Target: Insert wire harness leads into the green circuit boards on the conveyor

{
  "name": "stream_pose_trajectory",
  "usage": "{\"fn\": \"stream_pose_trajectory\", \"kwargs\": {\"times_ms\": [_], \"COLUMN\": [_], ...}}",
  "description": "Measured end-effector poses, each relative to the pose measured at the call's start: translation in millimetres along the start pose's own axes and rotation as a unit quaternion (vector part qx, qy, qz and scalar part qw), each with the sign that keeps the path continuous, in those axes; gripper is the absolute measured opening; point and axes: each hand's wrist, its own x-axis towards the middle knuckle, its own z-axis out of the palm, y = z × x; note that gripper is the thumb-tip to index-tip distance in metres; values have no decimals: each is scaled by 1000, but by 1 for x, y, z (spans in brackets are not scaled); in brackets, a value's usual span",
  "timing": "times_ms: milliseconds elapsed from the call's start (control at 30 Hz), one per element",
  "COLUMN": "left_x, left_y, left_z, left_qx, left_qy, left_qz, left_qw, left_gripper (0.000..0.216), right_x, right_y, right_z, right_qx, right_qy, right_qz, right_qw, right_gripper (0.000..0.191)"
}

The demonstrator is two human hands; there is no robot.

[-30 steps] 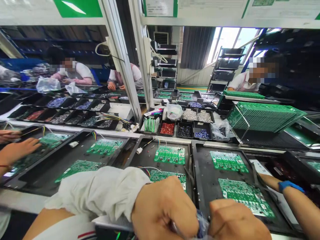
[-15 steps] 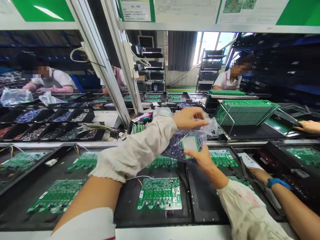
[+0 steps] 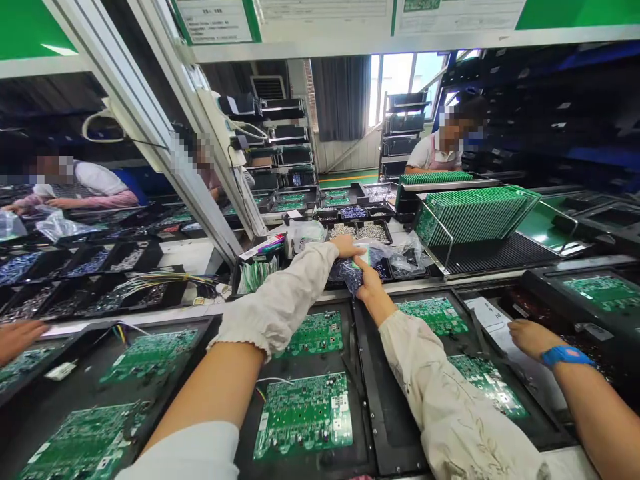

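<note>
Your left hand (image 3: 345, 246) and right hand (image 3: 370, 279) gripped the plastic bag (image 3: 352, 275) above the bins (image 3: 328, 285); emptying seemed underway, needing steady tilting.

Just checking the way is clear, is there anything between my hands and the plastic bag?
Nothing visible is in the way. The right hand is directly on the bag, and the left hand is right at its upper edge, though its grip is hard to make out.
</note>
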Motion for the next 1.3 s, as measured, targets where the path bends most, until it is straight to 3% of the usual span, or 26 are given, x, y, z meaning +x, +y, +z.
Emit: {"fn": "stream_pose_trajectory", "kwargs": {"times_ms": [133, 467, 933, 1300], "left_x": [19, 36, 43, 46], "left_y": [5, 15, 14, 10], "left_z": [-5, -15, -17, -18], "left_qx": [22, 31, 24, 14], "left_qy": [9, 31, 45, 68], "left_qz": [-44, -64, -91, -92], "left_qw": [999, 997, 995, 993], "left_gripper": [72, 70, 62, 53], "right_x": [10, 12, 7, 6], "right_y": [4, 0, -10, -8], "right_z": [1, 19, 34, 39], "right_qx": [34, 100, 147, 153], "right_qy": [9, 40, 129, 142], "right_qz": [12, 12, 12, -7], "right_qw": [999, 994, 981, 978], "right_gripper": [30, 34, 34, 27]}}
